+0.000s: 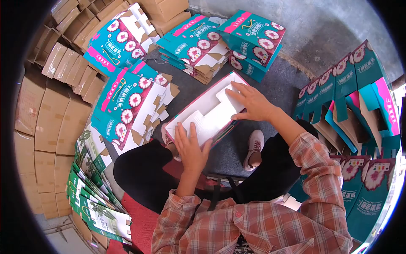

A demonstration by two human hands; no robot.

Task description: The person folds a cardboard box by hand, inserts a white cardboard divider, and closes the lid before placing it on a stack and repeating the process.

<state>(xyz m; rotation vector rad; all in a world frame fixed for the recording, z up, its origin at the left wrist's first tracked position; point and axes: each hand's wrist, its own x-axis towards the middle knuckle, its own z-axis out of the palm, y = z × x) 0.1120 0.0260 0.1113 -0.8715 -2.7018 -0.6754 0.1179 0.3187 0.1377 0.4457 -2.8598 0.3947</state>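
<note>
An open carton (212, 139) with teal and dark red outer sides lies tilted in front of me, above my feet. Inside it is a white cardboard insert (211, 119) with a stepped cut-out and ridges toward its left end. My left hand (190, 148) rests on the carton's near left end, fingers spread over the insert and thumb by the near rim. At the far right end, my right hand (253, 103) has its fingers stretched across the insert, with the thumb lower down at the near rim.
Flat-folded teal cartons (122, 99) lie at the left, with further stacks (194, 42) ahead. Green printed packaging (99, 207) sits at lower left. Brown cardboard boxes (50, 114) are piled along the left. Opened teal cartons (338, 97) stand in rows on the right.
</note>
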